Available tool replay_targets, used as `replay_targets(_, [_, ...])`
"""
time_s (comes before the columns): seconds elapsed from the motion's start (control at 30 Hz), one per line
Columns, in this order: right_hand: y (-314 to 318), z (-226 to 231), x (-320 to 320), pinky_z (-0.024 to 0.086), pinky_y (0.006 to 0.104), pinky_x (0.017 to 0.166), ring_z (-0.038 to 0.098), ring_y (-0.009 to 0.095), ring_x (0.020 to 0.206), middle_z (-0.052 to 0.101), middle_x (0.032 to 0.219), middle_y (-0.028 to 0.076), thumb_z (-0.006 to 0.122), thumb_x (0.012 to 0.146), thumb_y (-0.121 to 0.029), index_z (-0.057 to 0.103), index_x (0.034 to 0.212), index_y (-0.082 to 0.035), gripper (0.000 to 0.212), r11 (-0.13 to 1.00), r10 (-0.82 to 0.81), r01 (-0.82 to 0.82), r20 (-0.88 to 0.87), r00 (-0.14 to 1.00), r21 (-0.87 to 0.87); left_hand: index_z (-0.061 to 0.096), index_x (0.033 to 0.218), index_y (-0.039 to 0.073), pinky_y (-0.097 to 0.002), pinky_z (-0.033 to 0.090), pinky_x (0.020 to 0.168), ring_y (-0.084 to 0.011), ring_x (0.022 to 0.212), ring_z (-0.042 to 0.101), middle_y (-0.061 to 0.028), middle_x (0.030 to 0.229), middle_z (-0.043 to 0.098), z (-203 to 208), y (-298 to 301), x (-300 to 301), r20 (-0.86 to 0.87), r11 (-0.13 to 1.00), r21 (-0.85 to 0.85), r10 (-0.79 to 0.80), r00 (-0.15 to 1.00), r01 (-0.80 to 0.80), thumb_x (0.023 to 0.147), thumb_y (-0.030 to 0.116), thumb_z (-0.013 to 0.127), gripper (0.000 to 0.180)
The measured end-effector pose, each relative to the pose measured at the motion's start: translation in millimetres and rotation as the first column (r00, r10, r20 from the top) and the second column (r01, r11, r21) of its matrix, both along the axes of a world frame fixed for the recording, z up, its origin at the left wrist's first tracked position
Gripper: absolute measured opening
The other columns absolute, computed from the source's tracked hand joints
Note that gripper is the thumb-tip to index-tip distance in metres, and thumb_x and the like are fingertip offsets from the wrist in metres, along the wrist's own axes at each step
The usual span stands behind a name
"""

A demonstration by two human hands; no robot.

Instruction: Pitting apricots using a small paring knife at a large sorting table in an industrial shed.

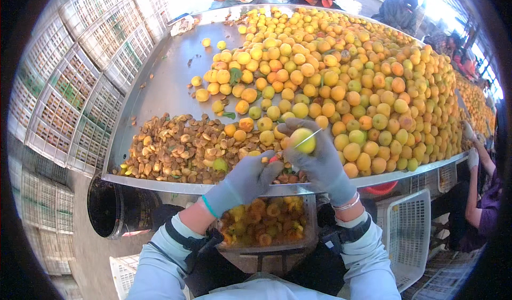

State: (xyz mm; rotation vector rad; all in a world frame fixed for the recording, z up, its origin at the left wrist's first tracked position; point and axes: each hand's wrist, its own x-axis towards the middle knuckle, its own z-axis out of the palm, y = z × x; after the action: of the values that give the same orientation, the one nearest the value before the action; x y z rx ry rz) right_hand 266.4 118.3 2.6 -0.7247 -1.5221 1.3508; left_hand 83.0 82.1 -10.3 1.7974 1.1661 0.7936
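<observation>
In my right hand (pixel 324 159), gloved in grey, is a yellow-green apricot (pixel 304 141), fingers curled around it. The thin blade of a small knife (pixel 311 138) lies across this fruit. My left hand (pixel 249 178), also in a grey glove, is closed on the knife's handle, of which a bit of red shows by the fingertips. Both hands are above the near edge of a metal table (pixel 165 72). A heap of brown apricot pits (pixel 178 143) lies left of them, and a large pile of whole apricots (pixel 341 81) covers the table beyond and to the right.
Below the table edge, in front of me, stands a crate of halved apricots (pixel 269 223). White crates (pixel 88 49) are stacked on the left, with a black bucket (pixel 114 207) nearer. A white crate (pixel 408 236) is at my right. Other people (pixel 482 193) work around the table.
</observation>
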Motion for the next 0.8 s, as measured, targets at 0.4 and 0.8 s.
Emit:
replay_targets(0.4, [-7.4, -5.0, -7.4, 0.044, 0.0329, 0.094, 0.053, 0.023, 0.112, 0.057, 0.116, 0.014, 0.056, 0.091, -0.020, 0.040, 0.127, 0.001, 0.045, 0.913, 0.084, -0.249, -0.446, 0.891, -0.324, 0.050, 0.111, -0.005, -0.0347, 0.045, 0.056, -0.0249, 0.061, 0.061, -0.0178, 0.066, 0.056, 4.8, -6.6, 0.7, -0.095, 0.999, -0.012, 0.040, 0.995, -0.042, 0.093, 0.021, 0.049, 0.031])
replay_targets(0.8, [-4.4, -7.3, -14.7, 0.049, 0.0303, 0.076, 0.060, 0.017, 0.088, 0.062, 0.095, 0.011, 0.072, 0.079, -0.023, 0.046, 0.114, -0.001, 0.049, 0.980, -0.188, 0.169, 0.234, 0.954, 0.102, 0.054, 0.085, -0.001, -0.0333, 0.043, 0.058, -0.0168, 0.059, 0.048, -0.0074, 0.063, 0.049, -0.5, -6.5, -7.3, 0.089, 0.992, 0.113, 0.049, 0.995, -0.059, 0.097, 0.037, 0.039, 0.042])
